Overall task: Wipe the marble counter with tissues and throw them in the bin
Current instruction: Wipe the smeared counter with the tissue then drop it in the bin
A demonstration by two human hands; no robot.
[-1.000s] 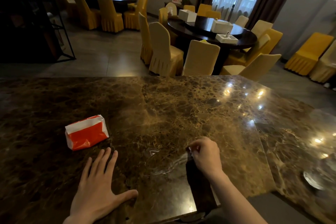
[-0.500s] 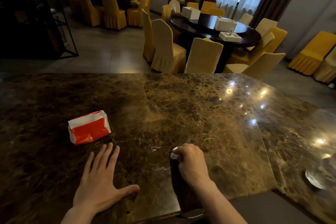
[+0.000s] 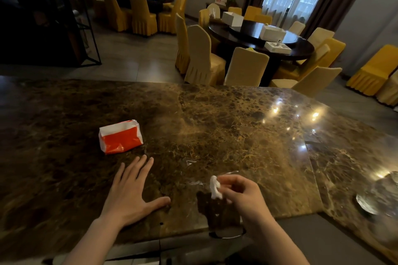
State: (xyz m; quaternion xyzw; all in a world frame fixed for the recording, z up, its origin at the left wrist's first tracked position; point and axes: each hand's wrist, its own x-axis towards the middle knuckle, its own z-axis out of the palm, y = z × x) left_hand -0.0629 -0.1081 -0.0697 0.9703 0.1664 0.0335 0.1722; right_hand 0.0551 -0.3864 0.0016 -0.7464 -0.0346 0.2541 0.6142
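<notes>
A brown marble counter (image 3: 215, 118) fills the lower half of the view. On it, left of centre, lies an orange and white tissue pack (image 3: 120, 136). My left hand (image 3: 131, 191) rests flat on the marble just below the pack, fingers spread. My right hand (image 3: 243, 196) is lifted slightly above the counter near its front edge, pinching a small crumpled white tissue (image 3: 215, 187) between fingertips. A wet smear shows on the marble beside it. No bin is in view.
The counter's front edge runs just below my hands, with a round metal fitting (image 3: 228, 234) at it. A shiny round object (image 3: 370, 204) sits at the counter's right end. Beyond the far edge stand round dining tables (image 3: 254, 34) and yellow-covered chairs (image 3: 202, 56).
My right hand has slid back toward me and lifted off the marble, turning so the crumpled tissue shows at its fingertips. My left hand has stayed flat in place.
</notes>
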